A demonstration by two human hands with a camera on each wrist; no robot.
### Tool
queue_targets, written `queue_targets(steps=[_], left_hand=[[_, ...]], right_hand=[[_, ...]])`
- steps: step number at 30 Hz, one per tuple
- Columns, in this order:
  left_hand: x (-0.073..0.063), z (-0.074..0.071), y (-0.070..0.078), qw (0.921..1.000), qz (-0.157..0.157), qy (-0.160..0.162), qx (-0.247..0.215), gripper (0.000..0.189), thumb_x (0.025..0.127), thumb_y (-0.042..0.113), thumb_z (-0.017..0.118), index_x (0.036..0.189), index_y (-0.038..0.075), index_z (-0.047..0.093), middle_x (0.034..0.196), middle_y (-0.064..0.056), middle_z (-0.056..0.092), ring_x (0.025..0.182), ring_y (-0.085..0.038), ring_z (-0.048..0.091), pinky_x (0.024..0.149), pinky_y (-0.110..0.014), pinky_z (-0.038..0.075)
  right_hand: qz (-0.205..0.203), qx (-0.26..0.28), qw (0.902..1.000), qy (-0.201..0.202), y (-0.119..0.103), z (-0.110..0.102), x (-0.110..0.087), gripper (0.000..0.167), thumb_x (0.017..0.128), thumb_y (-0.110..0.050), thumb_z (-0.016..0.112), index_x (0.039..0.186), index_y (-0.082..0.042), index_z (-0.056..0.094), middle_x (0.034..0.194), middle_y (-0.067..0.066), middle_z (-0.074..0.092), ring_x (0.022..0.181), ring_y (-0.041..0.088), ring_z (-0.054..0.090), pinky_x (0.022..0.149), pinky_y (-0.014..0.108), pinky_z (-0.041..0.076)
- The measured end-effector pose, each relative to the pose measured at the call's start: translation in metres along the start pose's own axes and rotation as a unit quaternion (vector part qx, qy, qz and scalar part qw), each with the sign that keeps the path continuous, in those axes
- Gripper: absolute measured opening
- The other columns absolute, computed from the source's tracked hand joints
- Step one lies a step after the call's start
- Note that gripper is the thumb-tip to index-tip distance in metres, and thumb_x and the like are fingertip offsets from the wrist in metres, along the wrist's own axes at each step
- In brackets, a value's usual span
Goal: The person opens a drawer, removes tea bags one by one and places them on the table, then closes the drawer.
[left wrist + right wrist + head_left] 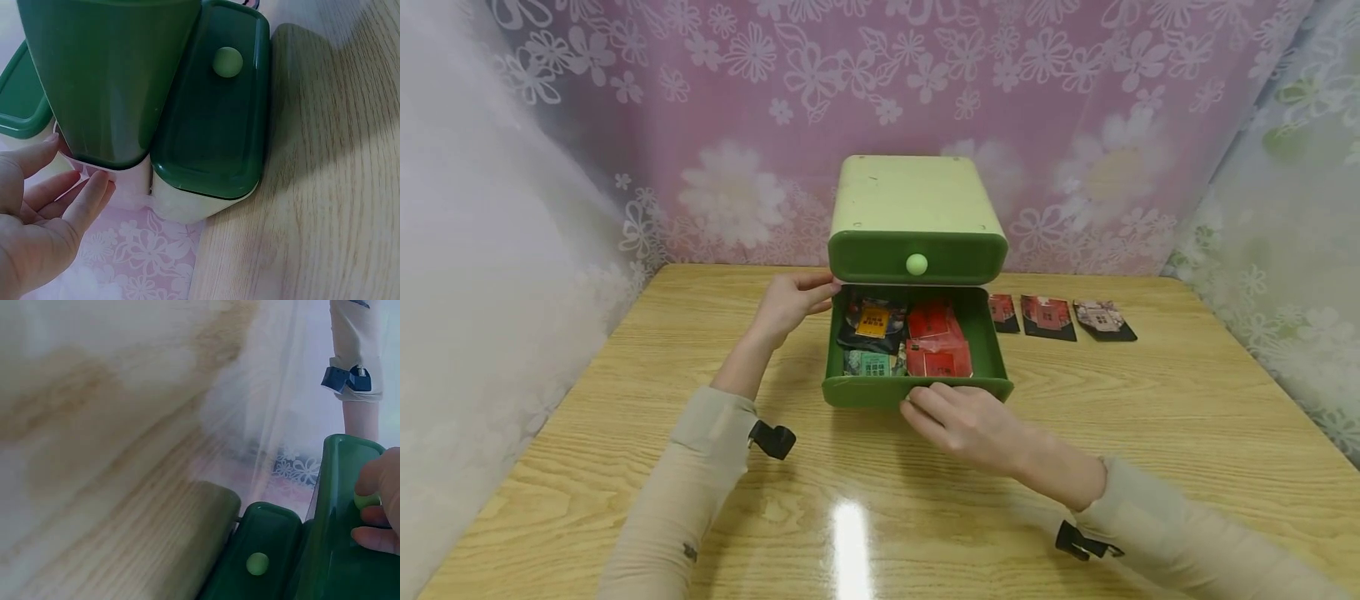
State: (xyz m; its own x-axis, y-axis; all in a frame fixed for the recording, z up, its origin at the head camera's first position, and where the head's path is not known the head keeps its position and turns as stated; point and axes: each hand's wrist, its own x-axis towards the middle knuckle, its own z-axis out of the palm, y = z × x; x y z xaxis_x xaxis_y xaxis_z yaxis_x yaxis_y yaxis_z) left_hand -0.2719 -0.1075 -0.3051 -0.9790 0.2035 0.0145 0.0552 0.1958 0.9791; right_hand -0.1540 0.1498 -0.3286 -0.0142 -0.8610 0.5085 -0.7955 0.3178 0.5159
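Note:
A small cream drawer cabinet (917,192) with green fronts stands on the table. Its middle drawer (917,392) is pulled out. Inside lie a black packet with an orange label (874,322), a teal packet (874,364) and red packets (938,360). My right hand (966,425) pinches the round knob (367,500) of this drawer, mostly covered by the fingers. On the cabinet's left side, my left hand (790,307) touches the edge beside the drawer with fingers fairly straight. In the left wrist view, its thumb and fingertips (99,178) rest on the cabinet's pale rim.
The closed top drawer has a pale green knob (916,264); the closed bottom drawer (212,119) sits near the table. Right of the cabinet lie a red-and-black packet (1048,318), a pale-and-black packet (1105,321) and another partly hidden. A floral curtain (745,167) hangs behind the table.

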Motion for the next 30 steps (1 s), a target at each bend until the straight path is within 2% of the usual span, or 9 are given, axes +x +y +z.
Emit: queue_targets(steps=[10,17,20,22,24,27,29,30], left_hand=[[-0.001,0.001,-0.002,1.0,-0.007,-0.003,-0.001,0.042,0.093,0.017,0.059,0.13,-0.002,0.052,0.132,-0.015,0.051,0.113,-0.024,0.056,0.088,-0.027,0.052],[0.001,-0.002,-0.001,1.0,0.002,-0.005,0.003,0.043,0.093,0.018,0.058,0.131,-0.002,0.051,0.133,-0.016,0.05,0.112,-0.026,0.056,0.09,-0.029,0.051],[0.0,-0.002,-0.001,1.0,0.003,-0.005,0.005,0.043,0.093,0.018,0.058,0.131,-0.002,0.051,0.133,-0.016,0.05,0.112,-0.026,0.056,0.09,-0.029,0.052],[0.0,-0.002,-0.001,1.0,0.002,-0.003,0.004,0.043,0.093,0.018,0.059,0.131,-0.002,0.051,0.133,-0.016,0.05,0.112,-0.026,0.056,0.089,-0.029,0.052],[0.0,-0.001,-0.001,1.0,0.002,-0.003,0.003,0.043,0.093,0.018,0.059,0.131,-0.002,0.051,0.133,-0.016,0.05,0.113,-0.026,0.056,0.089,-0.029,0.052],[0.001,-0.001,0.0,1.0,0.001,-0.003,-0.001,0.043,0.093,0.018,0.059,0.131,-0.002,0.051,0.133,-0.016,0.05,0.113,-0.026,0.056,0.089,-0.028,0.052],[0.0,-0.001,0.0,1.0,0.002,-0.004,-0.003,0.043,0.093,0.017,0.059,0.131,-0.003,0.051,0.133,-0.016,0.05,0.113,-0.026,0.055,0.089,-0.029,0.052],[0.0,-0.001,-0.001,1.0,0.001,-0.003,-0.004,0.043,0.093,0.017,0.059,0.131,-0.003,0.051,0.133,-0.016,0.05,0.113,-0.026,0.055,0.089,-0.029,0.052]], right_hand=[[-0.01,0.001,0.9999,-0.013,-0.008,0.001,-0.007,0.04,0.1,0.002,0.028,0.097,-0.002,0.068,0.094,0.01,0.057,0.069,0.016,0.055,0.056,0.02,0.054],[-0.016,-0.018,0.9996,-0.014,-0.008,0.003,-0.008,0.038,0.1,0.0,0.03,0.098,-0.003,0.068,0.096,0.01,0.058,0.067,0.016,0.056,0.054,0.019,0.054],[-0.015,-0.009,0.9999,-0.001,-0.007,0.002,-0.006,0.035,0.1,-0.001,0.032,0.098,-0.003,0.067,0.095,0.01,0.059,0.066,0.015,0.058,0.054,0.02,0.054],[-0.007,0.009,0.9995,0.031,-0.004,-0.001,-0.004,0.031,0.099,-0.003,0.037,0.096,-0.002,0.067,0.092,0.009,0.061,0.066,0.015,0.06,0.053,0.021,0.055],[0.012,0.04,0.997,0.065,0.002,-0.007,0.0,0.026,0.098,-0.005,0.042,0.093,-0.002,0.067,0.088,0.008,0.062,0.066,0.015,0.062,0.052,0.023,0.056],[0.057,0.094,0.9895,0.093,0.016,-0.019,0.005,0.024,0.096,-0.01,0.046,0.089,-0.003,0.068,0.084,0.006,0.063,0.068,0.016,0.063,0.051,0.025,0.056],[0.097,0.127,0.9841,0.077,0.027,-0.027,0.007,0.026,0.096,-0.014,0.047,0.088,-0.003,0.068,0.084,0.006,0.063,0.069,0.017,0.062,0.051,0.027,0.055],[0.12,0.138,0.9813,0.061,0.033,-0.03,0.007,0.021,0.094,-0.014,0.052,0.088,-0.004,0.069,0.084,0.005,0.063,0.07,0.018,0.062,0.05,0.027,0.055]])
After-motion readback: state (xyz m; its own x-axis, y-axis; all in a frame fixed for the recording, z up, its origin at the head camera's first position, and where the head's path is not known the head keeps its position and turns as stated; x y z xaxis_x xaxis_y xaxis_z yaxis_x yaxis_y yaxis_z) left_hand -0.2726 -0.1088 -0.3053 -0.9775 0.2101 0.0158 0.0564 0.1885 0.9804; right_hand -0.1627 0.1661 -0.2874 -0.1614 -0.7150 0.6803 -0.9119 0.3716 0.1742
